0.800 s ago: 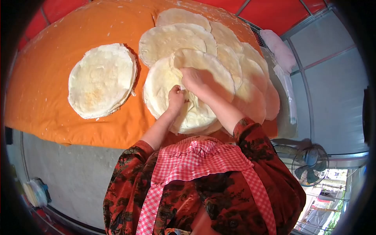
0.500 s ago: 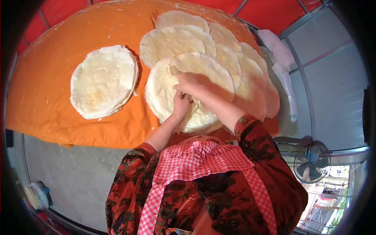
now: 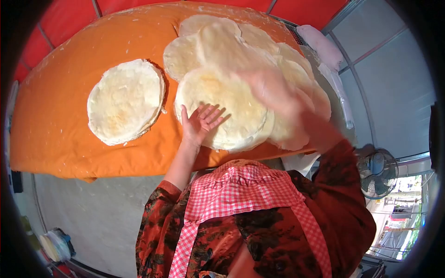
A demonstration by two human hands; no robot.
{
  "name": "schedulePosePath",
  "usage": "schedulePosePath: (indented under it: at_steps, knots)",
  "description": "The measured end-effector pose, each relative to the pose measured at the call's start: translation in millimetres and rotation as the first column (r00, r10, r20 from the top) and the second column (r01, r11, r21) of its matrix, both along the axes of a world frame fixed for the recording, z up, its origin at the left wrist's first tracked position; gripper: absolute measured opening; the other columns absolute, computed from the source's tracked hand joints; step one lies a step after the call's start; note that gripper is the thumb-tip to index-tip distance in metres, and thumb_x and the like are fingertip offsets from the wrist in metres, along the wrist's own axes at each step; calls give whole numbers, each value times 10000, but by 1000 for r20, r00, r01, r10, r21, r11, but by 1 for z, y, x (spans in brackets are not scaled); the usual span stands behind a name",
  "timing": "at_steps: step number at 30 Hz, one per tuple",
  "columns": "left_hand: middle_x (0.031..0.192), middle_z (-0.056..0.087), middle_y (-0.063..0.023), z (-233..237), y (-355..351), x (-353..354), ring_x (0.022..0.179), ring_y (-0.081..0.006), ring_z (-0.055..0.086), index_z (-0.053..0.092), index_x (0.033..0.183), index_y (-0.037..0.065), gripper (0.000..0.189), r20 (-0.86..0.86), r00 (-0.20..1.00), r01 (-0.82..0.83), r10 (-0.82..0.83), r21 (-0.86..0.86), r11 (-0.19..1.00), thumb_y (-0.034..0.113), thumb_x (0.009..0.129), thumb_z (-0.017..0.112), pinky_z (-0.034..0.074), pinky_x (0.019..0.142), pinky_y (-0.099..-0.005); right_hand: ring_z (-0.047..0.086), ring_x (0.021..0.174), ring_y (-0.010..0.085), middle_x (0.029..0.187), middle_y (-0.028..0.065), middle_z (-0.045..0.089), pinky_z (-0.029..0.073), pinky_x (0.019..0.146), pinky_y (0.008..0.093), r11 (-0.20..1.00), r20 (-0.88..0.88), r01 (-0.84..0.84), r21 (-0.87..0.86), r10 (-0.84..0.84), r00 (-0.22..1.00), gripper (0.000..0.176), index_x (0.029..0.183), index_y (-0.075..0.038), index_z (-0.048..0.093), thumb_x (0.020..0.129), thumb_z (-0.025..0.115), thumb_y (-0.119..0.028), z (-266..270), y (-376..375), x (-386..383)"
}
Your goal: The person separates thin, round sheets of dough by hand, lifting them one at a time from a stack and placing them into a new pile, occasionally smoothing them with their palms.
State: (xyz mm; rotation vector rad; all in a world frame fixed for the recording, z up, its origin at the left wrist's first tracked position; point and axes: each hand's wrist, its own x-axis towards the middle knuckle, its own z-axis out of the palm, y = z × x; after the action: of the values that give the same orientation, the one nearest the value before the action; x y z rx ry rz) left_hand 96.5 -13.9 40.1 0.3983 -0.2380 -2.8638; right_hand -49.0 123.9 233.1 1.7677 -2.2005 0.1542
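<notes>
My left hand [image 3: 201, 124] is held palm up with its fingers spread, over the near-left edge of a stack of thin round flatbreads [image 3: 218, 99]. Nothing lies in it. Farther right, my right hand [image 3: 269, 90] is smeared by motion. A flatbread [image 3: 222, 46], blurred too, stretches up and left from its fingers, above the far side of the stack. The exact grip is lost in the blur. Other flatbreads [image 3: 181, 58] lie overlapping behind and to the right of the stack.
A second flatbread stack [image 3: 125, 102] sits to the left on the orange cloth [image 3: 55, 116] that covers the table. At the right edge are a pinkish roll [image 3: 320, 46] and a white plastic bag [image 3: 336, 95]. A fan [image 3: 378, 173] stands at the lower right.
Both hands were together on the stack, at a flatbread's edge. My right hand has swung right with a flatbread; my left hand has moved slightly left and opened.
</notes>
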Motion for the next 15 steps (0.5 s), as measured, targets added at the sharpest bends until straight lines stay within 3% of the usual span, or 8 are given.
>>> schedulePosePath:
  at_steps: [3,5,6,9,10,12,14,15]
  knots:
    - [1364,393,-234,-9,0,19,1244,-428,417,302,1347,-21,889,20,1000,-19,18,40,999,697,840,434,419,951,-609,649,892,282,986,108,674,508,767,383,977,124,140,160,-161,979,329,1059,-91,645,762,511,-49,-98,32,50]
    - [1403,379,-217,-15,4,30,1265,-398,406,335,1353,-16,837,40,999,-3,5,-56,998,653,862,446,413,963,-590,617,981,267,1029,95,649,494,820,370,977,288,33,210,-94,953,329,1057,-71,617,748,505,-58,-188,58,50]
    - [1386,432,-195,-24,6,28,1146,-320,532,416,1310,-22,662,67,997,36,-30,-84,996,486,896,510,523,827,-459,605,999,270,1049,90,639,489,831,373,989,305,40,139,-81,949,333,1063,-71,613,750,502,-54,-198,62,58]
    - [1197,579,-158,-55,3,20,902,-238,624,461,1277,-31,514,184,981,130,-69,-343,930,309,897,531,539,608,-318,579,1034,276,1087,74,617,483,843,372,997,287,78,-29,-67,955,340,1070,-68,605,745,507,-43,-207,71,71]
    - [976,622,-91,-51,3,18,704,-188,605,488,1234,-27,439,284,955,165,-88,-259,952,190,861,565,473,465,-254,576,1032,275,1083,67,615,486,835,364,994,242,93,-53,-77,967,342,1065,-67,605,735,520,-41,-193,75,74]
    - [895,595,-68,-36,3,12,693,-191,593,538,1142,-9,351,387,922,136,-26,-262,955,161,840,593,476,473,-256,585,1022,260,1065,88,617,475,853,368,983,270,176,-57,-155,950,331,1092,-56,590,762,567,-42,-152,88,81]
    - [935,603,-55,-38,4,7,752,-180,592,608,1073,32,263,467,884,150,-1,-282,947,145,835,615,492,584,-297,591,995,286,1046,118,625,464,854,400,933,597,304,193,-357,718,287,1122,-78,577,848,517,-136,-168,132,80]
    - [911,607,-37,-18,7,6,757,-173,591,614,1026,51,219,517,856,173,-9,-270,947,147,830,623,485,565,-298,593,982,298,1037,134,629,459,855,416,889,704,327,321,-455,545,276,1138,-89,571,890,492,-183,-182,151,73]
